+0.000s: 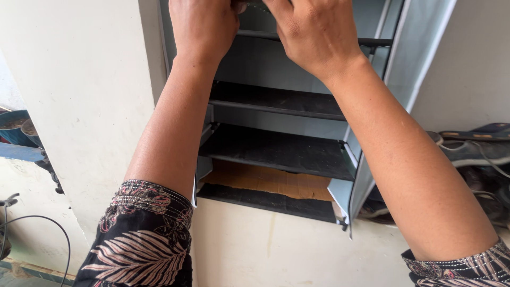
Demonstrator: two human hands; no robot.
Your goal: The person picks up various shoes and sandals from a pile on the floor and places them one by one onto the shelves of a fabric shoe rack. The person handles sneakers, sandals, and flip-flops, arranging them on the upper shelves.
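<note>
A tall grey fabric shoe rack [287, 106] is standing against the white wall [90, 106], its front flap [366, 180] hanging open to the right so the dark shelves [276, 151] are showing; all the shelves in view are bare, with a sheet of brown cardboard [271, 180] lying flat on the lowest level. The person is reaching both arms up into the top of the rack, patterned sleeves [143, 239] pushed back to the elbows. The left hand [204, 26] and right hand [316, 34] are sitting close together, knuckles out, fingers curled over a small dark thing [245, 5] at the very top edge; it's cropped off, so I cannot tell what it is or how firmly either hand is gripping it, only that both are touching it. A thin rack crossbar [372, 41] is running just below the hands. To the right, shoes [473, 151] are piled beside the rack; to the left, blue pots [16, 127] and a black cable [37, 223].
</note>
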